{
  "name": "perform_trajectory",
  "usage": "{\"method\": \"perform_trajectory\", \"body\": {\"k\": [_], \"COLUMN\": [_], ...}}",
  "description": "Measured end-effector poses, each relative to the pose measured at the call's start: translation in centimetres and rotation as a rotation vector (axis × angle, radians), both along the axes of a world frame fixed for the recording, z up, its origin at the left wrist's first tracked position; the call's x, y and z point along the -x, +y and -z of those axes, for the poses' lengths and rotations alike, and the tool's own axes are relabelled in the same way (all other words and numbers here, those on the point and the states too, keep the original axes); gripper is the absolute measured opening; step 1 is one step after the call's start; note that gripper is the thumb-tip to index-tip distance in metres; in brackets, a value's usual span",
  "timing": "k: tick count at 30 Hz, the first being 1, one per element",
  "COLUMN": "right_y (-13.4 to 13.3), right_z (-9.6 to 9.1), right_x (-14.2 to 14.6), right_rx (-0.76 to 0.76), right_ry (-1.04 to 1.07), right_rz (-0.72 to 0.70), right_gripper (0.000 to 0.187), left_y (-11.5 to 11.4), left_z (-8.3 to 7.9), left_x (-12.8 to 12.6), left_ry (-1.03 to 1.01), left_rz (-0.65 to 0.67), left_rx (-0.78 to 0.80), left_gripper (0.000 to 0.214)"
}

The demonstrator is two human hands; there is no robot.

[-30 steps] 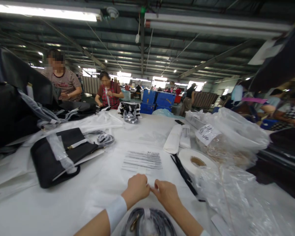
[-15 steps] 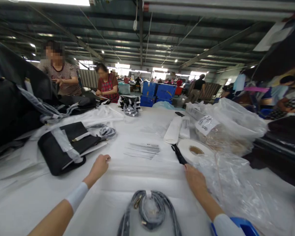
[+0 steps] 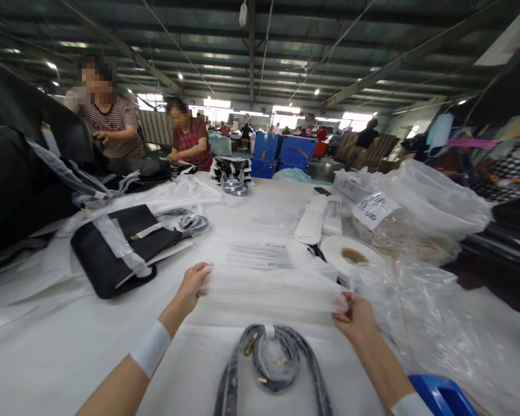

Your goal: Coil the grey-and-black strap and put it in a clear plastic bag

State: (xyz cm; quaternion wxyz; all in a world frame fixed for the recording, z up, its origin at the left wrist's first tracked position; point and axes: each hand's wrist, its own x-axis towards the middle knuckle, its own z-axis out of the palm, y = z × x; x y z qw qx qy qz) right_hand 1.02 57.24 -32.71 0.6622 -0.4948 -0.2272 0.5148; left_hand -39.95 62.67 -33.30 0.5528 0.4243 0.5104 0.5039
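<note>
A translucent white plastic bag [image 3: 271, 292] with lines of dark print is stretched across the middle of the head view. Its left edge is pinched by my left hand [image 3: 195, 284], and my right hand [image 3: 356, 315] grips the right edge. Below it a dark shoulder strap [image 3: 297, 370], wrapped in clear film and coiled with a gold clasp, lies on white material. Left of my left hand rests a black handbag [image 3: 145, 222], its handle covered in film and a wrapped strap coil [image 3: 193, 222] beside it.
At right are a white roll [image 3: 335, 249], crumpled clear plastic [image 3: 420, 312], a labelled plastic sack [image 3: 433, 202] and a blue plastic object [image 3: 442, 396]. Black bags [image 3: 26, 156] pile up at left. Two people work across the table; blue crates [image 3: 294, 149] stand behind.
The bag's near edge has been raised off the table and pulled taut between my hands. My right hand has moved slightly right and down. The camera view has shifted a little.
</note>
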Motion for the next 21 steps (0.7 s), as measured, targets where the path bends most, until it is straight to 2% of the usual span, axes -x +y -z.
{"method": "perform_trajectory", "body": {"k": [4, 6, 8, 10, 12, 16, 21], "right_y": [-0.7, -1.8, -3.4, -5.1, -6.6, -8.3, -8.6], "right_z": [0.1, 0.6, 1.4, 2.3, 3.3, 4.5, 5.1], "right_x": [1.6, 2.5, 3.3, 3.9, 4.3, 4.5, 4.5], "right_rx": [-0.126, -0.155, -0.160, -0.158, -0.148, -0.087, -0.043], "right_ry": [-0.329, -0.523, -0.726, -0.901, -1.039, -1.248, -1.383], "right_rz": [0.032, 0.012, -0.045, -0.138, -0.230, -0.324, -0.304], "right_gripper": [0.022, 0.020, 0.022, 0.020, 0.015, 0.011, 0.020], "left_y": [-1.5, -3.1, -5.0, -6.8, -8.0, -8.0, -7.3], "left_z": [-0.9, -1.3, -1.4, -1.2, -1.0, -0.7, -1.3], "left_x": [0.1, 0.2, -0.1, -0.7, -1.4, -3.1, -5.1], "left_ry": [0.254, 0.424, 0.730, 1.065, 1.263, 1.393, 1.439], "left_rz": [0.150, 0.350, 0.620, 0.804, 0.887, 0.999, 0.899], "left_rx": [-0.241, -0.363, -0.509, -0.582, -0.505, -0.313, -0.231], "left_gripper": [0.017, 0.028, 0.040, 0.049, 0.054, 0.064, 0.047]}}
